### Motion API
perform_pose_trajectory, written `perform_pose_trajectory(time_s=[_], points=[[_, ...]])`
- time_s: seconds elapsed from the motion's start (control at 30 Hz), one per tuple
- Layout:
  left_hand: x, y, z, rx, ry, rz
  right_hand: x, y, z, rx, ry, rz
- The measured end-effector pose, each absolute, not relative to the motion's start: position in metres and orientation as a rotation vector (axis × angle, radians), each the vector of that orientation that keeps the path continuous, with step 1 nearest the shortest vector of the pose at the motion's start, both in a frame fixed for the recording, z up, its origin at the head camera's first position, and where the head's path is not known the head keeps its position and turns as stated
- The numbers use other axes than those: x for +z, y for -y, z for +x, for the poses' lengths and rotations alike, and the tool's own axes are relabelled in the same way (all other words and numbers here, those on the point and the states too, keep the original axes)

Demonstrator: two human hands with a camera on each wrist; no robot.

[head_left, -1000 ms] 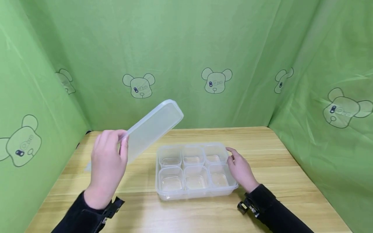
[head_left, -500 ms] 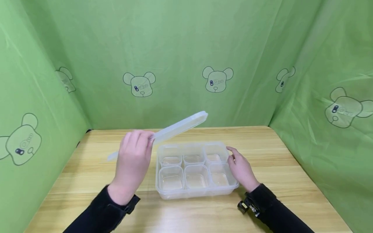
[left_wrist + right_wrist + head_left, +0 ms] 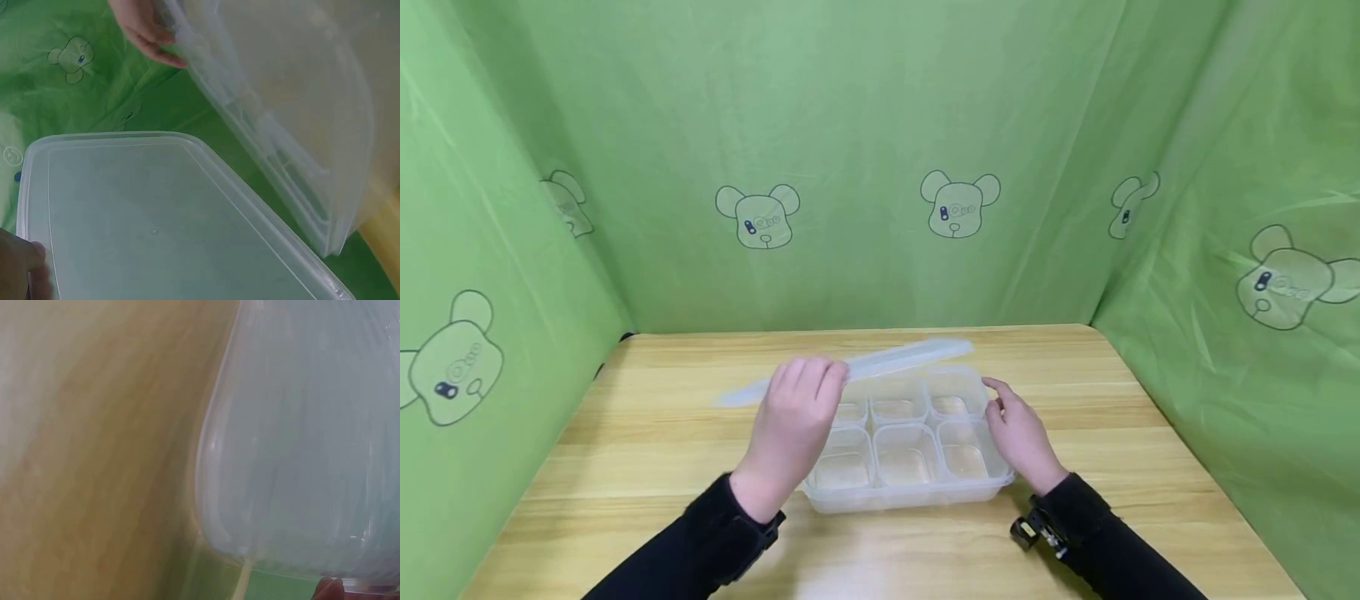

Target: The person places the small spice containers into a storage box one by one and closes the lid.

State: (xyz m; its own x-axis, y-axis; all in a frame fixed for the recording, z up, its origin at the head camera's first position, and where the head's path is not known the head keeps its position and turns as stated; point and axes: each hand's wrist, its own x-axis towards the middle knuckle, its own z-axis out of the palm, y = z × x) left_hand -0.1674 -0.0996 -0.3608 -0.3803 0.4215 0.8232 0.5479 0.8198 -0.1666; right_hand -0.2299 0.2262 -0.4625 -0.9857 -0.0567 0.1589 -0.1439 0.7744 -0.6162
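My left hand (image 3: 793, 417) pinches the edge of a translucent plastic lid (image 3: 910, 357), which is tilted over the back rim of a clear rectangular container (image 3: 910, 498). In the left wrist view a thumb lies on the near edge of the lid (image 3: 150, 212), and the container (image 3: 294, 112) appears beyond it. Several small square cups (image 3: 906, 454) fill the container in two rows, with nothing visible in them. At the container's right end my right hand (image 3: 1022, 437) holds the rim, its index finger stretched toward the back corner. The left hand hides part of the left cups.
The container stands on a light wood table (image 3: 1150, 467). Green cloth (image 3: 850, 125) printed with bear heads hangs along the back and both sides. Black sleeves with wrist cameras cover both forearms.
My left hand has moved right and carried the lid from the left to over the container's back, lowering and flattening it. The right hand and container have stayed in place.
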Motion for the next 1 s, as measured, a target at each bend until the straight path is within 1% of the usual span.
perform_pose_trajectory(time_s=[0.27,0.63,1.0], points=[[-0.38,0.084,-0.163,-0.12,2.089,-0.819,-0.462,-0.224,-0.229,1.043,2.847,0.16],[-0.406,0.073,-0.156,-0.331,2.226,-0.93,-0.462,-0.224,-0.232,1.02,2.823,0.202],[-0.425,0.064,-0.149,-0.387,2.274,-1.018,-0.464,-0.231,-0.23,1.14,2.793,0.266]])
